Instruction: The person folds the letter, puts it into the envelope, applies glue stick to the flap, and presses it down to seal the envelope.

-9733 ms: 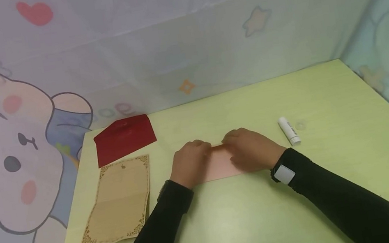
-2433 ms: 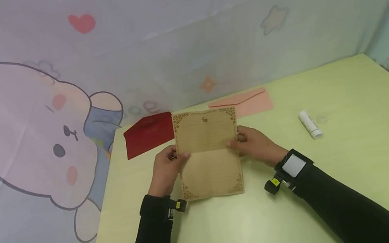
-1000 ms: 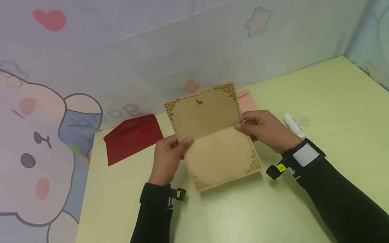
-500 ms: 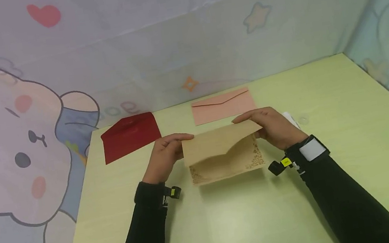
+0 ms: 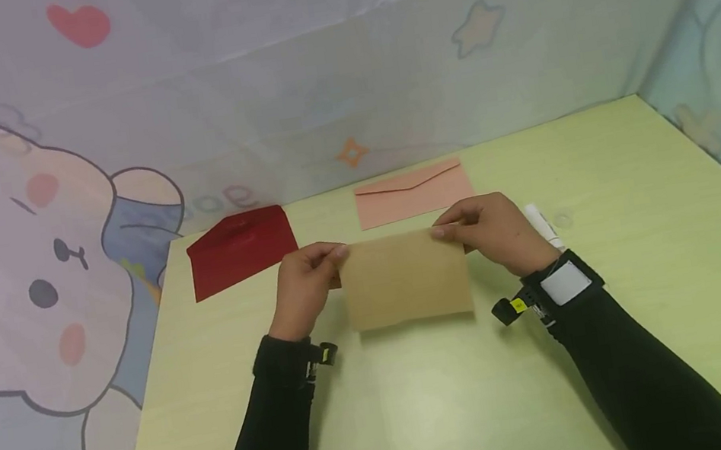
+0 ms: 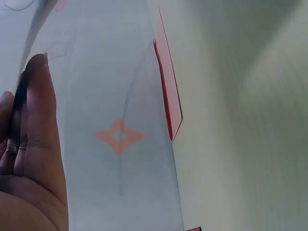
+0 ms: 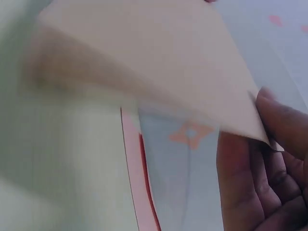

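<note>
A tan sheet of letter paper point(image 5: 406, 280), folded in half with its plain side showing, is held up by both hands in the head view. My left hand point(image 5: 303, 287) pinches its upper left corner between thumb and fingers. At the upper right corner my right hand point(image 5: 496, 233) pinches it the same way. In the right wrist view the paper point(image 7: 144, 48) spreads away from the thumb and fingers of the right hand point(image 7: 264, 168), its lower layer blurred. Only an edge of the sheet shows by the left hand point(image 6: 38, 134) in the left wrist view.
Behind the paper lies a pink envelope point(image 5: 415, 194), and a red envelope point(image 5: 243, 253) lies at the back left of the yellow table point(image 5: 429, 415). A white glue stick point(image 5: 543, 226) is partly behind the right wrist, beside a small clear ring point(image 5: 562, 218). A printed curtain point(image 5: 284, 74) hangs behind.
The pink envelope, earlier under both hands, now lies at the back. Both hands took up the tan letter paper from the left, and its top half has been folded down toward the person.
</note>
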A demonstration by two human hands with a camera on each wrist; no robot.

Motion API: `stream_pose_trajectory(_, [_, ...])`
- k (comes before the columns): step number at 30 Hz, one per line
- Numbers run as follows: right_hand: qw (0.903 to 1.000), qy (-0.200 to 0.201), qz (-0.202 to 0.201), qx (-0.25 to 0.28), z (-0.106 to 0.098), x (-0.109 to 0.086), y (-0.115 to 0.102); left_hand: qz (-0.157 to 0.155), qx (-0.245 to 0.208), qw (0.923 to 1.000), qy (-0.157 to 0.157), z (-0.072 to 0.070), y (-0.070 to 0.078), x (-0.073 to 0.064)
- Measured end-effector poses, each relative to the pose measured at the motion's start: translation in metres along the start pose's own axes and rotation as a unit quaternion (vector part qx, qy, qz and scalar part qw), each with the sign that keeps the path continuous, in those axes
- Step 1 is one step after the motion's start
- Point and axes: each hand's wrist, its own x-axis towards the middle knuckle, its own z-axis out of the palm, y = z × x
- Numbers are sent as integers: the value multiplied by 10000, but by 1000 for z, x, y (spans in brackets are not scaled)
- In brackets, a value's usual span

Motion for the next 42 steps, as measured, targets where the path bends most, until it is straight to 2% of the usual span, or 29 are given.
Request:
stream_pose_trajectory(4, [9992, -82, 220, 318, -3, -2, -1, -109, -117, 9999, 32, -2, 0, -2])
stream_pose_trajectory(8, [9986, -357, 156, 352, -5, -1, -1, -23, -12, 9999, 141, -6, -1, -3])
stream_pose_trajectory(10, [9988, -484, 36, 87, -5, -1, -1, 7, -48, 9999, 152, -8, -2, -4])
stream_pose_trajectory(13, [9949, -594, -321, -747, 0, -1, -2, 34, -86, 10000, 15, -9, -3, -6])
stream_pose_trajectory(16, [9816, -526, -826, -1640, 13, -1, -9, 104, -109, 9997, -206, -4, -1, -8])
stream_pose_trajectory(18, [9692, -414, -1215, -2100, 26, -1, -17, 258, -61, 9992, -299, 4, 1, -9])
stream_pose_trajectory(23, [9418, -244, -1890, -2770, 53, -3, -35, 819, 314, 9956, -320, 23, 9, -16])
stream_pose_trajectory(27, [9391, -231, -1924, -2838, 61, -6, -42, 1362, 949, 9859, -210, 32, 15, -21])
stream_pose_trajectory(31, [9355, -166, -1960, -2934, 62, -8, -45, 1911, 1699, 9667, -66, 32, 19, -24])
stream_pose_trajectory(34, [9359, -143, -1946, -2934, 58, -8, -45, 2098, 1987, 9573, 95, 27, 22, -23])
stream_pose_trajectory(35, [9372, -133, -1916, -2912, 55, -7, -44, 2059, 1953, 9588, 165, 25, 22, -23])
stream_pose_trajectory(40, [9478, -43, -1653, -2726, 37, -6, -38, 1392, 1211, 9818, 444, 8, 18, -20])
stream_pose_trajectory(42, [9516, -52, -1604, -2623, 30, -6, -36, 1187, 1048, 9861, 495, 1, 17, -20])
